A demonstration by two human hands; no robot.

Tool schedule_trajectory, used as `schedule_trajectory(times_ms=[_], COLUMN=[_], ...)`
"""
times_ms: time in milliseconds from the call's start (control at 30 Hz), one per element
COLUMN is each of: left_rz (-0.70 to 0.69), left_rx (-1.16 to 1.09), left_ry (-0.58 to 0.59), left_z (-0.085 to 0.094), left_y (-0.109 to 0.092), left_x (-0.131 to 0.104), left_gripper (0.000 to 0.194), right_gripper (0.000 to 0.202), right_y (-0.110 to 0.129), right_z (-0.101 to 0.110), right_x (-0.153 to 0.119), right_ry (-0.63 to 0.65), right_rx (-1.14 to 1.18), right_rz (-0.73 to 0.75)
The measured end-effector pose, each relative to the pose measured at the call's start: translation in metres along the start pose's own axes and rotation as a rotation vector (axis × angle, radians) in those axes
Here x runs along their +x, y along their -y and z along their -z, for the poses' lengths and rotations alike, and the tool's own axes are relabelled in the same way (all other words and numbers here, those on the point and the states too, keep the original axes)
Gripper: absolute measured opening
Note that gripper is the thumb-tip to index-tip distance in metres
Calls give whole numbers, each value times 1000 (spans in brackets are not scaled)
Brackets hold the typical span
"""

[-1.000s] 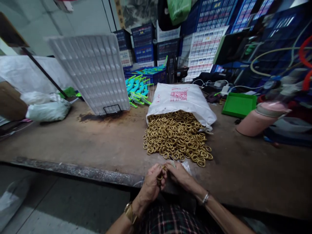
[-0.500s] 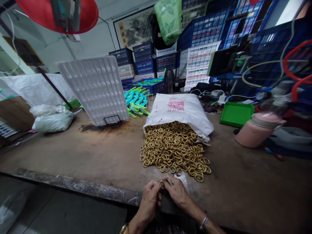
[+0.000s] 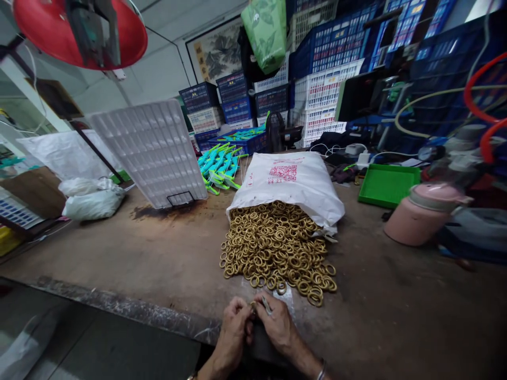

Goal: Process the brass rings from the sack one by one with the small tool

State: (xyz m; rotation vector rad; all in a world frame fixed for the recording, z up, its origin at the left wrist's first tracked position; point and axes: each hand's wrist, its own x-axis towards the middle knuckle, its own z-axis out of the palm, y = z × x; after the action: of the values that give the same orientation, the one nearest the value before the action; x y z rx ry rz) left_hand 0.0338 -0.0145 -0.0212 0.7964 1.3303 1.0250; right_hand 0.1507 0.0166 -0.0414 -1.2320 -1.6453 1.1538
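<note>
Close together at the front edge of the table, my hands meet over one brass-coloured ring. My left hand pinches that ring between thumb and fingers. My right hand is closed around a slim metal tool, whose tip points up and left; its exact kind is too small to tell. The tool's working end at the ring is hidden by my fingers. Just beyond my hands spreads a heap of similar rings, spilling from the mouth of a white woven sack with red print.
A ribbed white plastic panel stands at the left back, beside teal and lime plastic pieces. To the right are a green tray and a pink jug. A red lamp shade hangs at upper left; stacked crates fill the back.
The camera view has shifted slightly, so the hands and heap sit a little lower and further left. Both hands keep the same grip on the ring and the tool.
</note>
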Motion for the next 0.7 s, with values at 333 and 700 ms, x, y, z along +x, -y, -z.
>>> schedule_trajectory(times_ms=[333,700], left_rz=[34,-8], left_rx=[62,100], left_ry=[-5,-158], left_z=[-5,-7], left_y=[-2,12], left_x=[-1,6], left_gripper=[39,51], right_gripper=[18,21], right_y=[-10,-13], right_z=[-3,-10], right_x=[1,3], right_ry=[-25,-170], right_rx=[35,-229], right_rz=[76,270])
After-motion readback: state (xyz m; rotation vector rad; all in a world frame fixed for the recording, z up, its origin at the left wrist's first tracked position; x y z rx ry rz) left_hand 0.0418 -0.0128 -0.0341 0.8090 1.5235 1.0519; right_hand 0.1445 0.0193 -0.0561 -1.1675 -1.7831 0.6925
